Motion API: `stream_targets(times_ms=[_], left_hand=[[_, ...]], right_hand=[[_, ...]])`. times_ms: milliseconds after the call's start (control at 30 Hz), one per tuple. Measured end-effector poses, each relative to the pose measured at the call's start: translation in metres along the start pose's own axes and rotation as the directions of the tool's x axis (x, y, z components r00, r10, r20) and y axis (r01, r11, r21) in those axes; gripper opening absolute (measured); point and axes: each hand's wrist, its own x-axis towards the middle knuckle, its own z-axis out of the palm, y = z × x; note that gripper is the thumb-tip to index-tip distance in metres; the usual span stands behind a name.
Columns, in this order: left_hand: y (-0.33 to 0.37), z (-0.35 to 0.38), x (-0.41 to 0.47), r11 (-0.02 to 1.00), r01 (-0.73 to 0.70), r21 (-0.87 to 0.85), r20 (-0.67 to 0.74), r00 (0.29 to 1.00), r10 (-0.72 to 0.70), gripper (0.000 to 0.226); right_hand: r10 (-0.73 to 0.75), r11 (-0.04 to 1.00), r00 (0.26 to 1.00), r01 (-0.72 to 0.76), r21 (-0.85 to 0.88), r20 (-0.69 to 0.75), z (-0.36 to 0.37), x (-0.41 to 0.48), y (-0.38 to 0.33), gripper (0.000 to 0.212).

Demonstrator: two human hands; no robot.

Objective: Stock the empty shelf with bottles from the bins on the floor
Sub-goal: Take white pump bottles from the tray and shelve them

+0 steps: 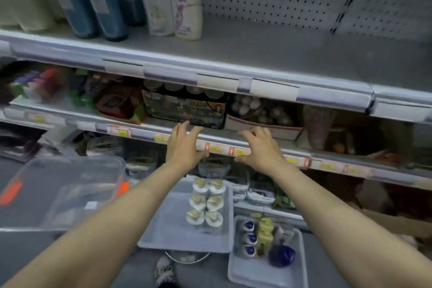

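The grey upper shelf (268,54) is bare on its right part. At its left stand two white bottles (173,0) and several teal bottles (93,0). My left hand (184,145) and my right hand (259,147) are both stretched out in front of the middle shelf's edge, fingers spread, holding nothing. Below them on the floor, a grey bin (168,229) holds several white-capped bottles (207,203). A second grey bin (261,271) to its right holds blue-capped bottles (249,238), yellow-green bottles (265,232) and a dark blue bottle (281,256).
A clear plastic box with orange clips (60,192) sits at the left. The middle shelf (217,135) carries a dark printed carton (184,107) and other goods. Price tags line the shelf edges. A patterned slipper (163,271) shows at the bottom.
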Motion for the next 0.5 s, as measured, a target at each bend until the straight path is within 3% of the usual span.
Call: stream_targets(times_ms=[200,500], left_hand=[[-0.047,0.085,-0.007,0.997,0.037,-0.069,0.237,0.971,-0.019,0.076],[-0.128,0.236,-0.035,0.947,0.266,-0.182,0.564,0.817,-0.122,0.070]], right_hand=[[0.114,0.988,0.964,-0.136,0.077,0.241,0.099,0.004,0.015,0.068],[0.179,0.936,0.844,-0.305,0.176,0.506,0.268,0.003,0.023,0.062]])
